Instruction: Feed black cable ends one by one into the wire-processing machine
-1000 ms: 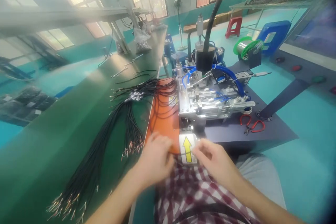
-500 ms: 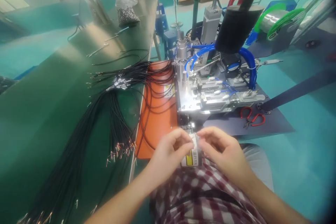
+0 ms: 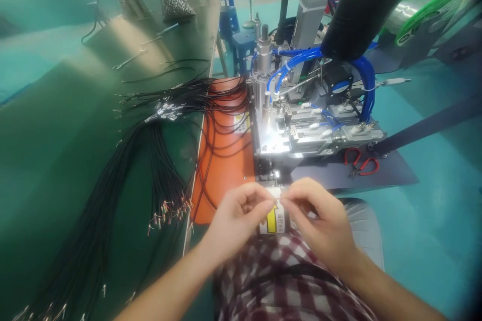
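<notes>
In front of my body, my left hand and my right hand are both closed in a pinch, thumb against forefinger. Their fingertips nearly meet, and whatever lies between them is too small to make out. Just below the fingertips is a white label with a yellow arrow. The metal machine with its blue air hoses stands just beyond my hands. Left of it, black cables lie across an orange plate.
On the green table lie long bundles of black cables with bare wire ends. A bag of small metal parts stands farther back. Red-handled pliers rest on the machine's base. A green wire spool is at the right.
My fingertips have come closer together, and my right thumb and forefinger have closed into a pinch. The whole view has shifted slightly; the cables and machine otherwise look the same.
</notes>
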A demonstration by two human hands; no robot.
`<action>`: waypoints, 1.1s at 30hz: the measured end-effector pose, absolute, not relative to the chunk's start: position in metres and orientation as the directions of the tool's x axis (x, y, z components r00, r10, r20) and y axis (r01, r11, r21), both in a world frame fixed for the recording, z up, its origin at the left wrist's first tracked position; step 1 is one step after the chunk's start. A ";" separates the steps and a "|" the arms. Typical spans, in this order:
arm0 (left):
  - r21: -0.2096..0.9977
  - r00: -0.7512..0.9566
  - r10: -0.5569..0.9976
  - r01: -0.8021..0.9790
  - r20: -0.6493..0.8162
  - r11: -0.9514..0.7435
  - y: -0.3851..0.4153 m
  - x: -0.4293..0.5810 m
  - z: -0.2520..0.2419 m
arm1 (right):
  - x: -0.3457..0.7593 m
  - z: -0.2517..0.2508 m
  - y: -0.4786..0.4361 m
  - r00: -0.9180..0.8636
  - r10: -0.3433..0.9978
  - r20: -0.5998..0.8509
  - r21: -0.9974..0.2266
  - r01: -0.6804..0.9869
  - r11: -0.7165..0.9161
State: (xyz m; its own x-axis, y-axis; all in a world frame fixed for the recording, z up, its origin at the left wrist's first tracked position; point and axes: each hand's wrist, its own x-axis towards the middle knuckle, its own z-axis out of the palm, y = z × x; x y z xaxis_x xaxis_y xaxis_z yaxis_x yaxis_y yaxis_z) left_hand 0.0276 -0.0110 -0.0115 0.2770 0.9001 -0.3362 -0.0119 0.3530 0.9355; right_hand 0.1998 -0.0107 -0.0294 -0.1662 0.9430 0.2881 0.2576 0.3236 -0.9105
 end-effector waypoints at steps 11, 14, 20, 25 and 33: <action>0.945 0.281 0.907 0.002 -0.315 0.328 -0.021 0.027 -0.019 | 0.208 -0.029 -0.011 -0.149 0.976 -0.158 -0.985 0.093 -0.145; 0.964 0.280 0.923 0.044 -0.264 0.263 -0.021 0.028 -0.016 | 0.208 -0.027 -0.009 -0.153 0.978 -0.144 -0.988 0.075 -0.133; 0.980 0.306 0.935 0.137 -0.182 0.146 -0.022 0.028 -0.012 | 0.204 -0.022 -0.004 -0.235 0.969 -0.080 -0.993 0.106 -0.056; 0.951 0.359 0.930 0.307 -0.082 -0.035 -0.025 0.025 -0.013 | 0.213 -0.021 0.004 -0.401 0.903 -0.153 -0.986 0.118 -0.115; 0.904 0.379 0.900 0.425 -0.216 0.039 -0.028 0.028 -0.014 | 0.229 -0.009 0.023 -0.693 0.712 0.114 -0.845 0.309 0.436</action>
